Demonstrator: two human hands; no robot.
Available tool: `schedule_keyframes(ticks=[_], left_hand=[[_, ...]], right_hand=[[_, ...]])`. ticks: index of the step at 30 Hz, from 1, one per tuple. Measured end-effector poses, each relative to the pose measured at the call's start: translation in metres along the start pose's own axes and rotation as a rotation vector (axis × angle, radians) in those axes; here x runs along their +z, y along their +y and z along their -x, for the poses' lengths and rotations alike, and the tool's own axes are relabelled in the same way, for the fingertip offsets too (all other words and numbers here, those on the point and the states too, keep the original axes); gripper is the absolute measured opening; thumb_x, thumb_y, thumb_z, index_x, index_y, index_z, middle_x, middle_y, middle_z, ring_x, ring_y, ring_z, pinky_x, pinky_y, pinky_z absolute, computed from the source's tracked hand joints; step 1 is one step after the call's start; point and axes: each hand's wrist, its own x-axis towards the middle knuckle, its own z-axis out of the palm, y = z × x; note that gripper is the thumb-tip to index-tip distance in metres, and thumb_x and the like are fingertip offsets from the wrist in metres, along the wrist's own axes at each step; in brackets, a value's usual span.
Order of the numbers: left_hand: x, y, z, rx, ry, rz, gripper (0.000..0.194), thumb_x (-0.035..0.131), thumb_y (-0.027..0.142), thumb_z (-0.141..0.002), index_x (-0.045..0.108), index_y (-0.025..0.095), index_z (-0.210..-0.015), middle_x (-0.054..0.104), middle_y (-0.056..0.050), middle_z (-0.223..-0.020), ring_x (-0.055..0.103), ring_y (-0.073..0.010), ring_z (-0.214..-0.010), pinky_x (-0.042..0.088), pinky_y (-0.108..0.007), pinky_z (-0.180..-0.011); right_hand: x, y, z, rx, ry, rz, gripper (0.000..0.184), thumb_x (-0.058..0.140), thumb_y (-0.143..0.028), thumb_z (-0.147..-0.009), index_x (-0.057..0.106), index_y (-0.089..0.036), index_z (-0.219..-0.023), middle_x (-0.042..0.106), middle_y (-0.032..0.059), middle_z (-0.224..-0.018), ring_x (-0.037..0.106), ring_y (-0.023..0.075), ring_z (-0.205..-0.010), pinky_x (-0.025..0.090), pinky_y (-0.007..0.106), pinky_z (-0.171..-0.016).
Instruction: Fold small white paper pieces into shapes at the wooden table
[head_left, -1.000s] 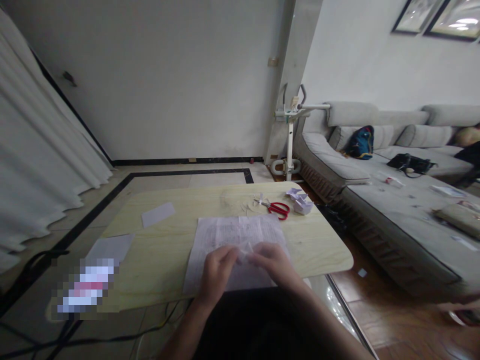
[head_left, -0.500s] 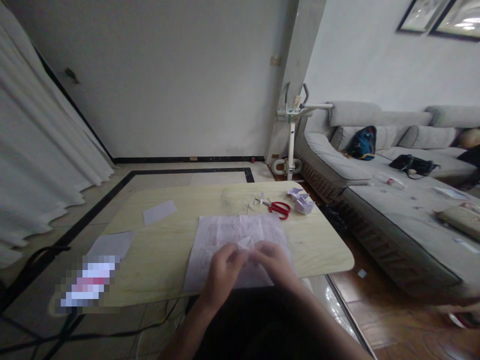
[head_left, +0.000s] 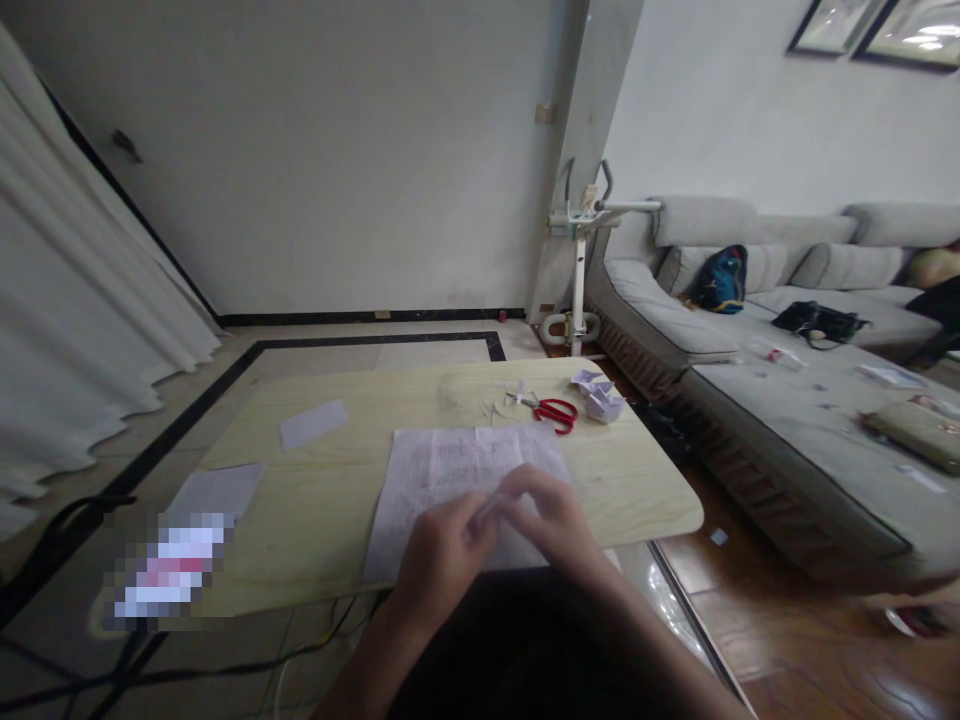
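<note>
Pale wooden surface (head_left: 322,520) carrying a large printed sheet (head_left: 435,462); above it, left hand (head_left: 448,540) and right hand (head_left: 546,515) are meeting, grips pinching a small folded paper (head_left: 487,510), mostly hidden by fingers.

The desk (head_left: 637,490) held two plain papers (head_left: 313,424) toward its left edge, one printed sheet (head_left: 427,475), one pair of scissors (head_left: 537,405).

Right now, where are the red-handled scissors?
In the head view, the red-handled scissors lie toward the table's far right, just left of the folded paper pieces.
</note>
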Motion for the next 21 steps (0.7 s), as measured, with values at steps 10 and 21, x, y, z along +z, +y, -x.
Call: schedule_keyframes(ticks=[10, 21], left_hand=[[-0.008, 0.005, 0.0, -0.091, -0.089, 0.283, 0.021, 0.053, 0.034, -0.095, 0.067, 0.02, -0.088, 0.071, 0.001, -0.073, 0.066, -0.0149, -0.07, 0.049, -0.024, -0.067], [-0.011, 0.006, 0.0, -0.09, -0.131, 0.351, 0.015, 0.054, 0.028, -0.096, 0.068, 0.022, -0.094, 0.074, 0.001, -0.079, 0.07, -0.0145, -0.077, 0.05, -0.022, -0.07]], right_hand=[[-0.001, 0.004, 0.001, 0.062, -0.016, -0.226, 0.013, 0.07, -0.03, -0.084, 0.067, -0.019, -0.077, 0.065, 0.0015, -0.075, 0.059, 0.0165, -0.073, 0.046, 0.029, -0.069], [-0.002, -0.002, 0.0, -0.027, -0.006, -0.202, 0.009, 0.069, -0.024, -0.085, 0.07, -0.02, -0.077, 0.067, 0.0027, -0.076, 0.061, 0.0172, -0.074, 0.046, 0.03, -0.069]])
